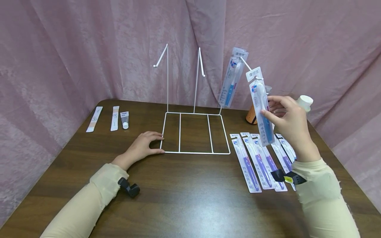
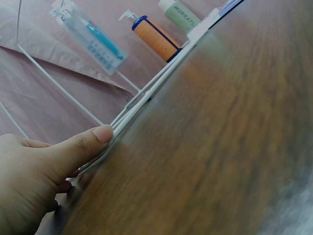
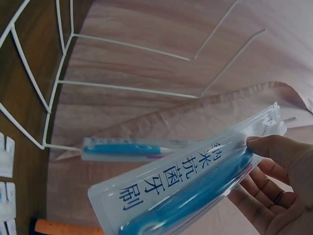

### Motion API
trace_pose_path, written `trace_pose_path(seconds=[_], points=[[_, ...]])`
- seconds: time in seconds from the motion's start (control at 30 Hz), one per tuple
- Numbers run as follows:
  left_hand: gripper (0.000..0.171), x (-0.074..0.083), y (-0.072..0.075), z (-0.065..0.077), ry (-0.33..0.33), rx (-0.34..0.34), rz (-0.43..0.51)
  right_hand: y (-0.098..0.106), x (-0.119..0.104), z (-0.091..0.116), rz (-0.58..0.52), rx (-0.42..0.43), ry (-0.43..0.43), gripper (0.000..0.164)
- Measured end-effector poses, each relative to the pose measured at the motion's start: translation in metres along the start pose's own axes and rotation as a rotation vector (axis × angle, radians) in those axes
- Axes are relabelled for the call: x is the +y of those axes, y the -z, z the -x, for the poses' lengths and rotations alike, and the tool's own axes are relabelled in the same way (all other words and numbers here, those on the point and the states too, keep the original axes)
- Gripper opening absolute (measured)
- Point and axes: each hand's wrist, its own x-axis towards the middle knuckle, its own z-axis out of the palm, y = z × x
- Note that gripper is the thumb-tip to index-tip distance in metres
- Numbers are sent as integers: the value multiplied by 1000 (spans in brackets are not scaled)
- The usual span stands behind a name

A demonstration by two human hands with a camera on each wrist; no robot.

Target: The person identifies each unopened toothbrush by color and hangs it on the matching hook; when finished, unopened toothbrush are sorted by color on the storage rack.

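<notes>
A white wire rack (image 1: 195, 153) with three upright hooks stands on the table. My left hand (image 1: 145, 144) grips its front left corner, the thumb pressed on the wire in the left wrist view. Raised at the right, my right hand (image 1: 287, 120) pinches a packaged blue toothbrush (image 1: 262, 109) between thumb and fingers. The hole in its card overlaps the tip of the right hook (image 1: 245, 64) in the head view. Further back on that same hook hang packaged blue toothbrushes (image 1: 230, 82). Both the left hook (image 1: 160, 55) and the middle hook (image 1: 201, 62) are bare.
Several packaged purple toothbrushes (image 1: 246, 163) lie in a row on the right of the table. Behind the right hand stand an orange pump bottle (image 2: 155, 38) and a green bottle (image 2: 181, 17). Two flat sachets (image 1: 114, 118) and a small tube (image 1: 124, 119) lie back left. A pink curtain (image 1: 89, 49) hangs behind.
</notes>
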Motion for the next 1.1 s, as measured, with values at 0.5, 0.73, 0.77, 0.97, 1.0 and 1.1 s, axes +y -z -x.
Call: trace_pose_path(seconds=[0.5, 0.73, 0.77, 0.97, 1.0, 1.1], points=[[55, 2, 1, 0, -1, 2, -2, -41, 8, -17, 34, 87, -46, 38], [55, 0, 0, 0, -3, 2, 0, -65, 15, -34, -66, 131, -108, 37], [55, 0, 0, 0, -4, 1, -2, -68, 16, -36, -82, 135, -116, 37], [56, 0, 0, 0, 0, -2, 0, -83, 20, -47, -145, 152, -147, 38], [56, 0, 0, 0, 1, -2, 2, -85, 20, -49, -153, 158, -147, 38], [56, 0, 0, -1, -1, 0, 2, -91, 21, -54, -177, 170, -149, 39]])
